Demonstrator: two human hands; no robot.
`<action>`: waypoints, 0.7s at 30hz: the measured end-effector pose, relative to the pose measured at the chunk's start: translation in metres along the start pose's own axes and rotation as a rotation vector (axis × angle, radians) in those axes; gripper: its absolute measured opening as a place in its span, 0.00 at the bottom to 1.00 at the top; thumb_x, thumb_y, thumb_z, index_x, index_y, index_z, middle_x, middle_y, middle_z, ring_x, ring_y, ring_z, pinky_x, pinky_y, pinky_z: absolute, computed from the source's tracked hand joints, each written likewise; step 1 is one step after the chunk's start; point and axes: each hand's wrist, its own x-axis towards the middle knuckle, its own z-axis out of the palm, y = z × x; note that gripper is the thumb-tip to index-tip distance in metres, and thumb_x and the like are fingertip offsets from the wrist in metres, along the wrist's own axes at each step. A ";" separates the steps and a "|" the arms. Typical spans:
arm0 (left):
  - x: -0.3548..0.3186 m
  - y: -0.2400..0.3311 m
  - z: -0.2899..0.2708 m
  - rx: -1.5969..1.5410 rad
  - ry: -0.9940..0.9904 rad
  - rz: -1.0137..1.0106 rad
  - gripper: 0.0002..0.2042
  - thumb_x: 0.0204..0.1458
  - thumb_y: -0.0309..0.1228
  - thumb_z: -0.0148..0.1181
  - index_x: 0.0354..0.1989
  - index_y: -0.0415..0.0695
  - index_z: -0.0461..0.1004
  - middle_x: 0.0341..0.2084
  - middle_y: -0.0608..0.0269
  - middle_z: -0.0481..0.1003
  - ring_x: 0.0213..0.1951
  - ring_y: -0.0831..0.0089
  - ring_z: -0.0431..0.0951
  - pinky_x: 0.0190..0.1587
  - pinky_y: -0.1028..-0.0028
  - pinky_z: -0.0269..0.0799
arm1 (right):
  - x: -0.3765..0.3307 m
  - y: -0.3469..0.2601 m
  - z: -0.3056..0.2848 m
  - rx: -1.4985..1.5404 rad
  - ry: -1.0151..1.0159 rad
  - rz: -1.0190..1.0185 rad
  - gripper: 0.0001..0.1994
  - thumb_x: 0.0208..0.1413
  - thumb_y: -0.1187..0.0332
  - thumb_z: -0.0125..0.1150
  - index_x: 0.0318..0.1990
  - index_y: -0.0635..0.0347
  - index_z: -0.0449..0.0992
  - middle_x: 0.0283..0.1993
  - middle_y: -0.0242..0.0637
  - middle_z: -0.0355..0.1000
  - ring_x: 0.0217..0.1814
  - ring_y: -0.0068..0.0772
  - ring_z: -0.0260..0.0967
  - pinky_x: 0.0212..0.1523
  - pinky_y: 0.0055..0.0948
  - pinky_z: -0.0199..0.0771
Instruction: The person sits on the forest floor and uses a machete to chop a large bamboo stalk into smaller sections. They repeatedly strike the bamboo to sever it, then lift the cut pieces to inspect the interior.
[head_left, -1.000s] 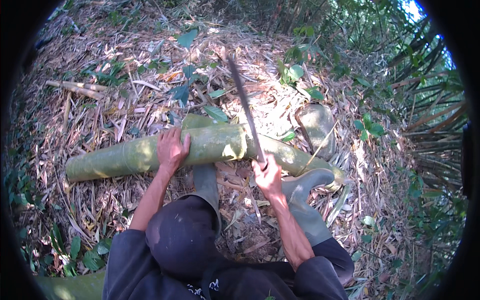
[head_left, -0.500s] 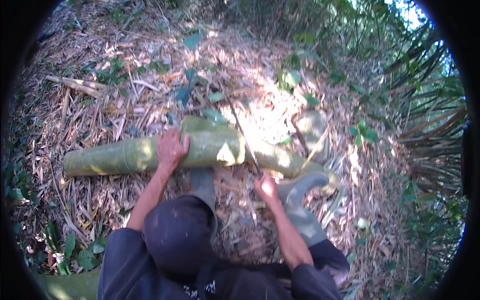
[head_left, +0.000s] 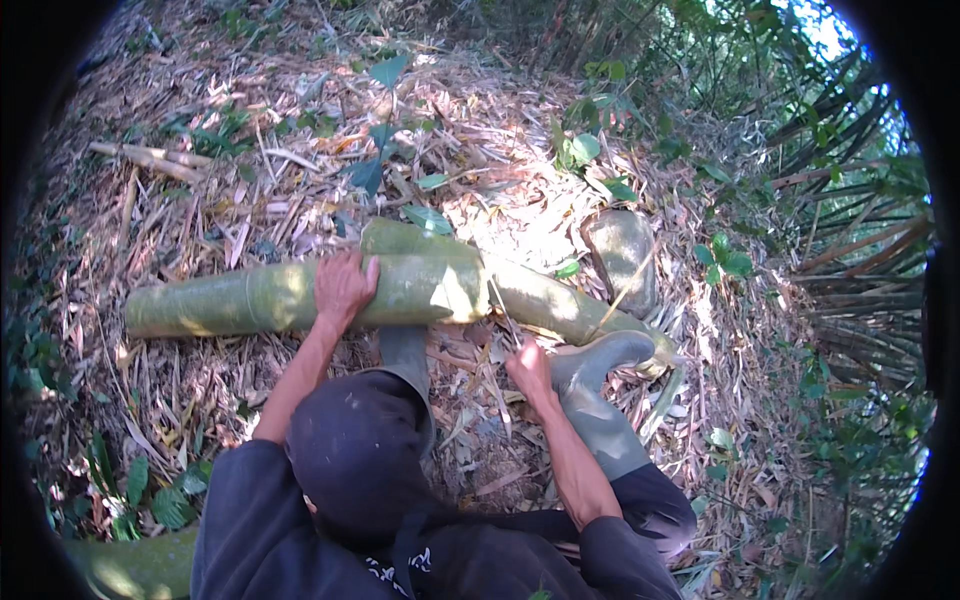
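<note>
Two dark sleeves (head_left: 245, 510) enter at the lower edge, one on each side of a dark cap (head_left: 355, 455). A green bamboo stem (head_left: 140, 568) lies at the lower left rim. Ahead of the cap stand the left boot (head_left: 405, 358) and the right boot (head_left: 605, 405), both grey-green; the bamboo hides the left toe.

The right hand (head_left: 529, 368) is closed around the handle end of a thin-bladed tool (head_left: 504, 312). The blade points away from the person, just beside the right end of the upper bamboo section; contact with it cannot be confirmed. The left hand (head_left: 343, 285) lies palm down on that section, fingers together, thumb spread apart.

The upper bamboo section (head_left: 275, 292) lies crosswise before the person, over a lower bamboo stem (head_left: 560, 305) set at an angle.

Progress, as judged: the upper section already ends squarely at its right, so that end appears severed; trimming there seems under way. The amount left cannot be determined. No lengthwise split is visible in it.

Beyond the lower stem sits a rounded grey-green block (head_left: 625, 260), possibly a stone. Farther out are leaf litter, dry sticks (head_left: 150, 160) and dense bamboo growth (head_left: 865, 265).
</note>
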 end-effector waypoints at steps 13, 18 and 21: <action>-0.007 -0.013 0.028 0.017 0.025 0.106 0.18 0.53 0.43 0.52 0.35 0.38 0.76 0.33 0.49 0.76 0.41 0.54 0.74 0.48 0.59 0.66 | 0.047 -0.053 0.010 0.697 -0.069 0.134 0.08 0.51 0.73 0.62 0.36 0.67 0.73 0.26 0.36 0.73 0.21 0.23 0.70 0.22 0.22 0.68; 0.064 -0.063 0.066 -0.173 -0.737 -0.136 0.30 0.55 0.54 0.47 0.45 0.34 0.74 0.44 0.42 0.74 0.49 0.52 0.73 0.52 0.57 0.66 | 0.086 -0.061 0.057 0.769 0.125 0.050 0.08 0.49 0.73 0.66 0.33 0.64 0.72 0.26 0.27 0.69 0.26 0.15 0.62 0.28 0.18 0.63; 0.101 -0.102 0.090 -0.159 -1.256 -0.331 0.35 0.54 0.62 0.43 0.54 0.40 0.72 0.54 0.47 0.70 0.53 0.57 0.73 0.56 0.59 0.64 | 0.098 -0.070 0.070 0.854 0.086 0.049 0.09 0.48 0.75 0.65 0.28 0.58 0.67 0.23 0.21 0.62 0.24 0.13 0.53 0.26 0.18 0.58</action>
